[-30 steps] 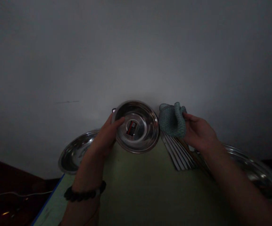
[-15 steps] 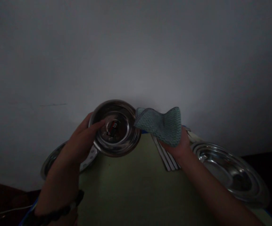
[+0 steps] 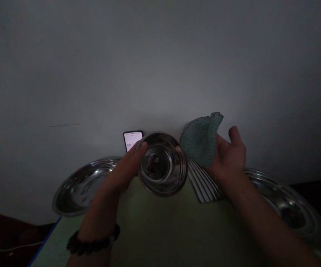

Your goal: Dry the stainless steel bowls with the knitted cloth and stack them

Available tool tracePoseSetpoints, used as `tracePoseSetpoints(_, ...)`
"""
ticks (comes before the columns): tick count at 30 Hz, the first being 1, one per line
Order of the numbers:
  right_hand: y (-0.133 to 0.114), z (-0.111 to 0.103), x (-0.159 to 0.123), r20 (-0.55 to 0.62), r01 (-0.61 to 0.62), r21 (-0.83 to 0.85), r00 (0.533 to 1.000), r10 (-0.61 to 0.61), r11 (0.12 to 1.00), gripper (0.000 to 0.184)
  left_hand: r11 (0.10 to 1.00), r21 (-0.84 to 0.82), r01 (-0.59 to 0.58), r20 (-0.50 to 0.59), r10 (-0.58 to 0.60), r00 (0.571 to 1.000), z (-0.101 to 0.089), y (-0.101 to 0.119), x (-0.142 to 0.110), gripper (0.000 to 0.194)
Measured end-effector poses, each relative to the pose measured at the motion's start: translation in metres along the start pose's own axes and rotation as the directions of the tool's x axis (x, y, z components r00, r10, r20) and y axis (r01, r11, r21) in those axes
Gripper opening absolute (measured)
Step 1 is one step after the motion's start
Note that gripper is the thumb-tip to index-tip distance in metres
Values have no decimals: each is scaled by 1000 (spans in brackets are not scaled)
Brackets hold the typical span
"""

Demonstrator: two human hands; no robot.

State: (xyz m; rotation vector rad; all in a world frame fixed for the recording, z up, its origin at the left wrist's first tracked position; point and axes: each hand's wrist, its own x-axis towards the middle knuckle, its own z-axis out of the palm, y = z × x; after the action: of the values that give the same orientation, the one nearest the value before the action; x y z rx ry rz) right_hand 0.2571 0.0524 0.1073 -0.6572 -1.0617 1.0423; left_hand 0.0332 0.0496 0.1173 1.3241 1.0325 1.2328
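My left hand (image 3: 127, 167) grips a shiny metal bowl (image 3: 177, 174) by its left rim, with the thumb over the edge. The bowl is tilted toward me, and a small dark and red label shows at its bottom. A green textured cloth (image 3: 197, 139) is in my right hand (image 3: 229, 154), whose thumb points up and apart. Part of that hand's fingers is hidden behind the cloth. The cloth hangs just right of the bowl, with a narrow gap. Under it lie several thin, flat, pale strips (image 3: 205, 183), like utensil handles; their far ends are covered.
A wide metal basin (image 3: 78, 185) stands left, partly behind my left forearm. Another metal basin (image 3: 291, 207) is at the right behind my right forearm. A lit phone (image 3: 131, 139) leans at the wall (image 3: 160, 66) behind the green table (image 3: 160, 230).
My left hand has moved right and slightly down with the bowl, uncovering the phone and more of the left basin. The cloth has changed shape, and my right hand has turned, showing its thumb.
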Motion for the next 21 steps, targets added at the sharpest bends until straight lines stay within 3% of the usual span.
tracePoseSetpoints(2,-1,10,-6,78,97,-234,994,-80,967,59,999,-31,16,96,-13,995,9,-2,0,40)
tracePoseSetpoints(4,5,19,-12,171,170,-430,980,-105,887,48,990,-117,78,157,-59,986,15,-4,1,41)
tracePoseSetpoints(8,23,26,-22,375,345,-704,923,-87,621,58,968,-204,144,155,-114,981,18,-8,3,41)
tracePoseSetpoints(11,25,26,-24,419,457,-775,888,-187,436,45,966,-213,147,148,-116,982,15,-10,4,41)
tracePoseSetpoints(13,20,27,-25,480,521,-757,853,-205,395,28,969,-198,150,147,-122,982,12,-11,4,42)
tracePoseSetpoints(16,15,29,-30,607,567,-718,794,-34,404,21,976,-174,132,129,-111,985,9,-12,5,40)
tracePoseSetpoints(18,18,29,-34,602,522,-749,794,89,408,38,981,-162,110,126,-90,988,9,-10,4,38)
tracePoseSetpoints(21,26,30,-35,512,439,-827,846,147,352,61,993,-110,51,111,-39,993,15,-5,0,33)
